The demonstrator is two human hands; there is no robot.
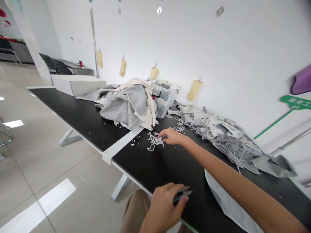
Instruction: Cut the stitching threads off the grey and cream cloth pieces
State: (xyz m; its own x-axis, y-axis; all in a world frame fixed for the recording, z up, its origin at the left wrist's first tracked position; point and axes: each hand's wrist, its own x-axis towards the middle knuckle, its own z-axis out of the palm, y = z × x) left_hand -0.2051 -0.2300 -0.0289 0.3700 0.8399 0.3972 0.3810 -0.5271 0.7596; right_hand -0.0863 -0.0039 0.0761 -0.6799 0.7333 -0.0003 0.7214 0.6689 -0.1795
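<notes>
My left hand is closed around small thread snips near the table's front edge, their blades pointing right and slightly apart. My right hand reaches in from the right over the black tabletop. Its index finger and thumb are bent and a little apart, at the edge of a small heap of white thread scraps; no thread shows clearly between them. Below my right forearm lies a grey cloth piece, partly hidden by the arm.
A heap of grey and cream cloths lies beyond the threads, beside a clear plastic bin. More grey cloth pieces run along the wall. A white box stands far left. Yellow gloves hang on the wall.
</notes>
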